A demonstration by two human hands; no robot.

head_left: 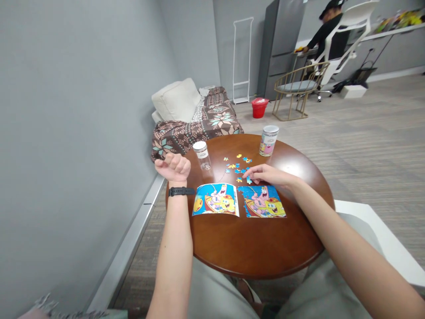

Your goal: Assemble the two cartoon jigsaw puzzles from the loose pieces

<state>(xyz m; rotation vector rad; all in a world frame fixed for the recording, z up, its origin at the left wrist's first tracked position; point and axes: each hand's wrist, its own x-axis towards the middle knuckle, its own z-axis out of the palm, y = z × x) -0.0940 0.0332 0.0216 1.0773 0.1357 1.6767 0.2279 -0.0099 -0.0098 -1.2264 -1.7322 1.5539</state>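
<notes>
My left hand [173,168], with a black watch strap on the wrist, is curled into a fist at the table's left edge. Nothing shows in it. Over the table, my right hand [267,174] has its fingertips bent around a blue puzzle piece [249,180], just above the partly assembled puzzle [264,202]. That puzzle shows a pink and a yellow cartoon figure in a boat; its left and upper edges are uneven. Left of it lies a slightly curved picture sheet [215,199] with the same scene. Several loose puzzle pieces [237,166] are scattered beyond the sheet and puzzle.
A clear jar [203,156] with a white lid stands at the back left of the round brown table [252,248]. A printed can [268,141] stands back right. Beyond are a blanket-covered sofa [212,113], a red bin [259,107], a wire chair [297,86] and a seated person [327,33].
</notes>
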